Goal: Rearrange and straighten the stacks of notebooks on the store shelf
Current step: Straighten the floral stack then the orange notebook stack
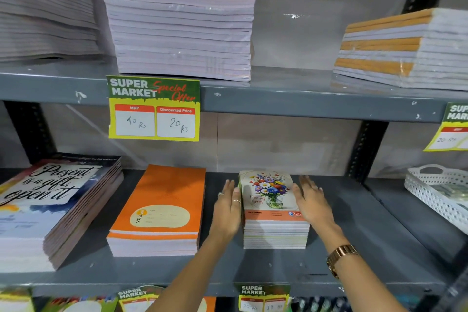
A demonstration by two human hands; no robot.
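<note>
A small stack of flower-cover notebooks (271, 200) stands on the middle grey shelf (253, 268). My left hand (228, 208) lies flat against the stack's left side, fingers straight and together. My right hand (312, 201) rests flat against its right side and top edge, fingers extended, a watch on that wrist. Neither hand grips a notebook. Left of it sits an orange notebook stack (159, 210), and further left a taller stack with the "Present is a gift" cover (48, 205), tilted slightly.
The upper shelf (278, 99) carries a tall white stack (179, 25), a blurred stack (43, 12) at far left and an orange-and-white stack (402, 50) at right. A white perforated basket (435, 192) sits at the right. Yellow price tags (154, 109) hang from shelf edges.
</note>
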